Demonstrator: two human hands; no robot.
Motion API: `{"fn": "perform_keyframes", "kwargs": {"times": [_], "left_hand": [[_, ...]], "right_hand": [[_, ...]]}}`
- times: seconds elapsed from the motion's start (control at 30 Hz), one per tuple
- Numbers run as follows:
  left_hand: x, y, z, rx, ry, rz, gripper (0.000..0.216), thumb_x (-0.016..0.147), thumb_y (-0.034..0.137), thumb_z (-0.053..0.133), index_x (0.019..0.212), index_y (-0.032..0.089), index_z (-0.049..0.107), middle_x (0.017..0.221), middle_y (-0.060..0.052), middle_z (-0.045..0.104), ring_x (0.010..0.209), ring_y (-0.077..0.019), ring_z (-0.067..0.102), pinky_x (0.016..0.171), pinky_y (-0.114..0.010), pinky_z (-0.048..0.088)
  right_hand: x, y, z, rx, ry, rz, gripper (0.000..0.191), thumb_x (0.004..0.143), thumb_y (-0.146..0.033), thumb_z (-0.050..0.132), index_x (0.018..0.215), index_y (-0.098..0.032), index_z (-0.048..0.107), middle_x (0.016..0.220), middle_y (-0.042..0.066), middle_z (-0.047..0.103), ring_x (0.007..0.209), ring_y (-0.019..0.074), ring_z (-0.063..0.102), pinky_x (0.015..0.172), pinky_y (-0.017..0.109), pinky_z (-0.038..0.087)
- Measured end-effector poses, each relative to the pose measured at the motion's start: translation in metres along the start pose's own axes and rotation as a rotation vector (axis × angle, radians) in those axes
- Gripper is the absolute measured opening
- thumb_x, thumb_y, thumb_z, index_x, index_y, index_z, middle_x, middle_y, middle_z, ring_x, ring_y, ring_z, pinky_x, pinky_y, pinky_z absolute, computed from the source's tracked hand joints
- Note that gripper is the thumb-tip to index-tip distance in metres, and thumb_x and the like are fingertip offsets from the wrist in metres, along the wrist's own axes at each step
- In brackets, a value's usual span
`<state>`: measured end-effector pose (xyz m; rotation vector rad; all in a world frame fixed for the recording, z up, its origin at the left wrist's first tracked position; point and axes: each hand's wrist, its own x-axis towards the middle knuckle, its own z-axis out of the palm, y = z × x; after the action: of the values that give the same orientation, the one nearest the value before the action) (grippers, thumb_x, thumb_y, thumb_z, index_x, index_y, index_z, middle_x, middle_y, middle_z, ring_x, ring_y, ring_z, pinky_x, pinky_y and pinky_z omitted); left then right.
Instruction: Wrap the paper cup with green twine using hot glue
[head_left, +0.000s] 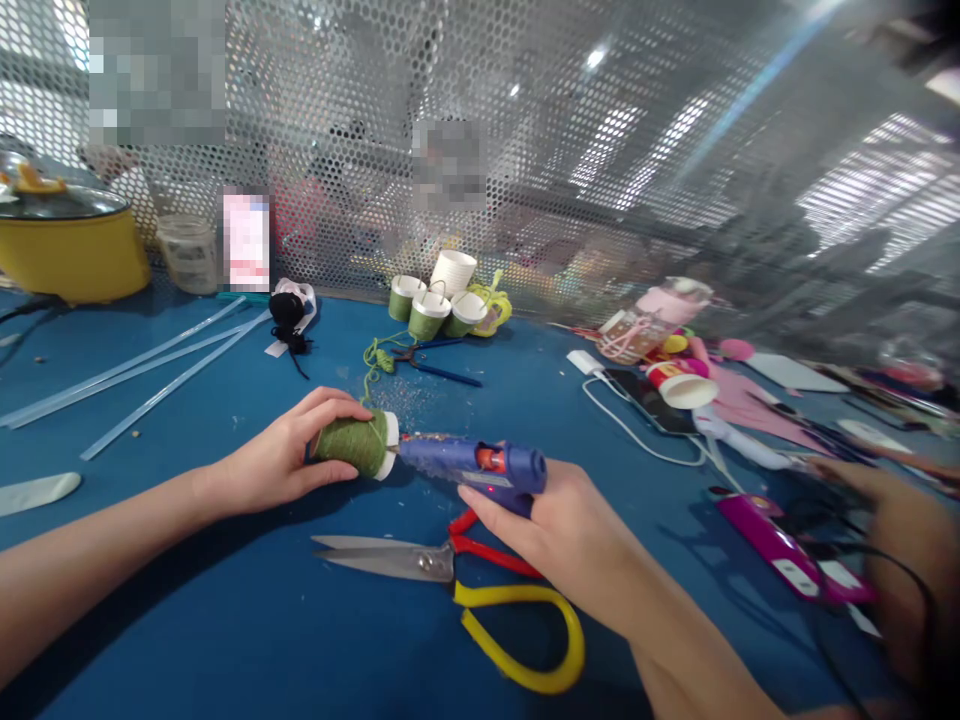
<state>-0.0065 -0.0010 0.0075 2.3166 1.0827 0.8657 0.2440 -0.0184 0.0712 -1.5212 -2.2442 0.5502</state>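
Note:
My left hand [311, 445] is closed round a small paper cup [351, 447] wrapped in green yarn, tipped on its side with its white rim to the right. In my right hand [536, 510] is a blue glue gun [472, 462] with a small red light lit. Its nozzle meets the cup's white rim; exactly where it touches is too small to tell. Large scissors [424, 560] with one red and one yellow handle lie open just below the glue gun. Loose green yarn [380, 358] trails on the table behind the cup.
Several cups [430, 316], mostly green-wrapped, stand at the back beside pliers [442, 372]. Clear glue sticks [176, 385] and a yellow pot [71, 245] are on the left. On the right are a phone [649, 400], a purple power strip [787, 550] and another person's hand [862, 480].

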Motion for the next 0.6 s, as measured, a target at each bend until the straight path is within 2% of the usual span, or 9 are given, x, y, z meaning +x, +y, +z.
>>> {"fn": "perform_keyframes", "kwargs": {"times": [0.13, 0.37, 0.6], "left_hand": [[0.0004, 0.0007, -0.0002, -0.009, 0.000, -0.004, 0.039, 0.081, 0.029, 0.055, 0.116, 0.021, 0.041, 0.117, -0.009, 0.043, 0.110, -0.0211, 0.045, 0.095, -0.035, 0.038], [-0.0001, 0.0005, -0.0002, -0.003, 0.003, -0.011, 0.039, 0.081, 0.029, 0.055, 0.116, 0.021, 0.041, 0.117, -0.009, 0.043, 0.110, -0.0209, 0.044, 0.095, -0.036, 0.038], [-0.0003, 0.0017, -0.0012, 0.003, -0.011, 0.027, 0.037, 0.081, 0.027, 0.055, 0.115, 0.022, 0.042, 0.118, -0.009, 0.042, 0.112, -0.0217, 0.043, 0.096, -0.038, 0.038]], "right_hand": [[0.0006, 0.0010, 0.0004, -0.016, 0.030, -0.011, 0.016, 0.072, -0.031, 0.056, 0.060, -0.021, 0.053, 0.058, -0.001, 0.062, 0.051, 0.0134, 0.054, 0.052, 0.025, 0.043], [-0.0005, 0.0008, -0.0008, -0.016, 0.005, -0.017, 0.015, 0.072, -0.031, 0.056, 0.061, -0.020, 0.055, 0.053, -0.002, 0.060, 0.046, 0.0117, 0.050, 0.045, 0.022, 0.041], [0.0023, -0.0010, -0.0005, -0.024, 0.033, 0.043, 0.018, 0.074, -0.032, 0.054, 0.062, -0.018, 0.058, 0.057, 0.000, 0.062, 0.051, 0.0138, 0.054, 0.049, 0.024, 0.044]]}}
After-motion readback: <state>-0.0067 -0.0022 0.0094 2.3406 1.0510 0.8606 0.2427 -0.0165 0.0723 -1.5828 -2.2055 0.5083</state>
